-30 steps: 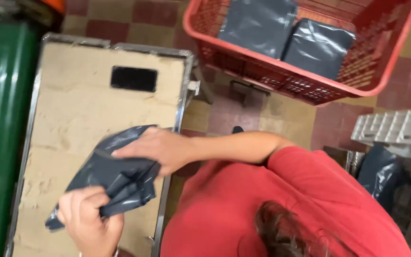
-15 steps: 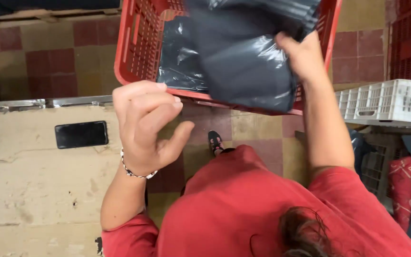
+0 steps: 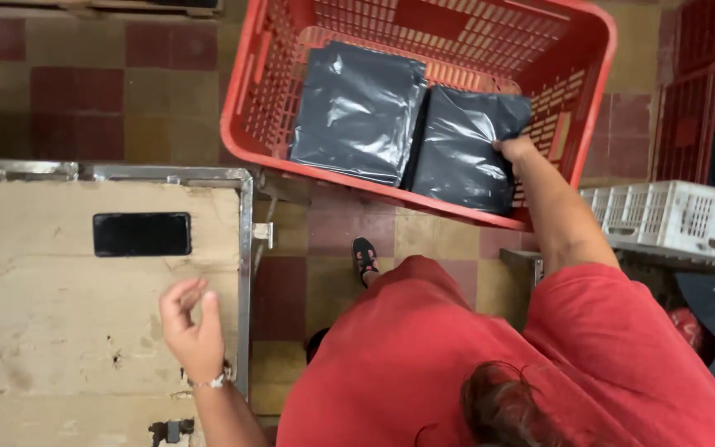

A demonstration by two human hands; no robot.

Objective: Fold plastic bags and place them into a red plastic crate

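My right hand (image 3: 516, 151) reaches into a red plastic crate (image 3: 251, 124) and grips the near right edge of a dark grey plastic bag (image 3: 461, 149). That bag lies in the crate beside a second dark grey bag (image 3: 357, 112) on its left. My left hand (image 3: 192, 327) hovers over the worn wooden table top (image 3: 43, 331) near its metal-edged right side. Its fingers are loosely apart and it holds nothing.
A black phone (image 3: 142, 234) lies flat on the table. A white slatted crate (image 3: 680, 217) stands at the right, with more red crates (image 3: 705, 83) behind it. Red and tan floor tiles (image 3: 76, 91) show between table and crate.
My right hand has lowered the grey bag from above the crate down into it, beside the other bag. My left hand has dropped back towards the table.
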